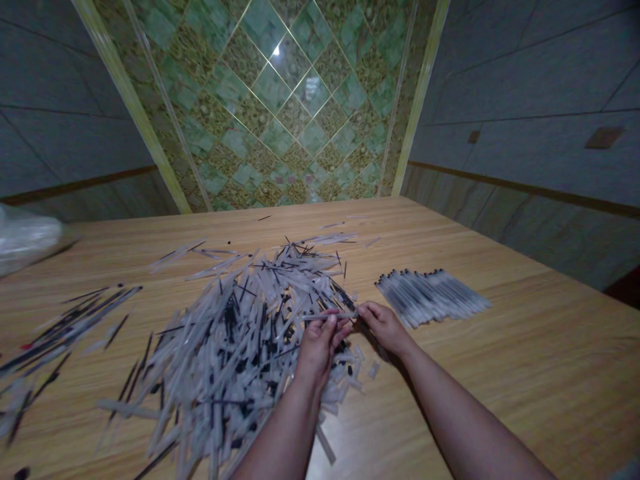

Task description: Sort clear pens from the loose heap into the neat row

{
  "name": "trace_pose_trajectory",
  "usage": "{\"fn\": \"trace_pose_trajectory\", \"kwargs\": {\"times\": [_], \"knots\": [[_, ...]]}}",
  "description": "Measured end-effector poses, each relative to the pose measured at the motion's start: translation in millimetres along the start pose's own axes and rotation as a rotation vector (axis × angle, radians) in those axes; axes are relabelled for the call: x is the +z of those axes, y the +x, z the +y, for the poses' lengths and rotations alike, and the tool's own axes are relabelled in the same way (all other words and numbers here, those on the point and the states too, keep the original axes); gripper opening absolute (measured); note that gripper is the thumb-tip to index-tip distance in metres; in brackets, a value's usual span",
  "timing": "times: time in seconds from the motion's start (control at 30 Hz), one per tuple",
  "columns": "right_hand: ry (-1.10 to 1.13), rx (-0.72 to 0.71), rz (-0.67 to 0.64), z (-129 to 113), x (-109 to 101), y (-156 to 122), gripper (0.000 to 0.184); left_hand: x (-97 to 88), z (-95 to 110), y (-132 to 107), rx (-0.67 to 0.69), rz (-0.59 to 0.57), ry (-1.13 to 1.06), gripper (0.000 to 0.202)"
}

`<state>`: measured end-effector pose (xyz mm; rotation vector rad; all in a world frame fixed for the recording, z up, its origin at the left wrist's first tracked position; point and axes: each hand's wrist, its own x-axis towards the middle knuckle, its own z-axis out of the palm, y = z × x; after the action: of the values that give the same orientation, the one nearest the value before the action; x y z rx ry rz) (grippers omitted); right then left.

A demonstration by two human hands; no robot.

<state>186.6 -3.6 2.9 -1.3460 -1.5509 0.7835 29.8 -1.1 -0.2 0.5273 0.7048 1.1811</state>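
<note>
Between my two hands lies a thin pen [320, 317] with a clear barrel, held almost level above the edge of a big heap of pen parts [220, 347]. My left hand [320, 343] grips its barrel between thumb and fingers. At its right end my right hand [383, 325] is closed in a pinch; whether a small cap or plug sits in those fingertips is too small to tell. The heap mixes clear tubes, dark thin refills and small black pieces. To the right of my hands, a neat row of pens [430, 297] lies side by side, black ends away from me.
Loose dark refills [75, 320] and tubes are scattered at the left of the wooden table [525, 347]. A clear plastic bag [27, 237] rests at the far left edge. More strips [330, 238] lie behind the heap. A tiled wall [290, 100] stands beyond the table.
</note>
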Motion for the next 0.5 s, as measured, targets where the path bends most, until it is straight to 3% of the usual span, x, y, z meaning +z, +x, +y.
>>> {"fn": "trace_pose_trajectory", "kwargs": {"times": [0.2,0.3,0.5], "knots": [[-0.005,0.001,0.01,6.8,3.1,0.8,0.039,5.9,6.8,-1.4,0.044,0.013,0.061,0.034],[-0.023,-0.029,0.0,4.6,1.5,0.7,0.032,10.3,19.9,-3.3,0.148,0.038,0.144,0.031],[-0.219,-0.096,-0.233,-3.7,-4.5,-3.0,0.02,11.5,49.8,-5.3,0.298,0.089,0.347,0.027]]}}
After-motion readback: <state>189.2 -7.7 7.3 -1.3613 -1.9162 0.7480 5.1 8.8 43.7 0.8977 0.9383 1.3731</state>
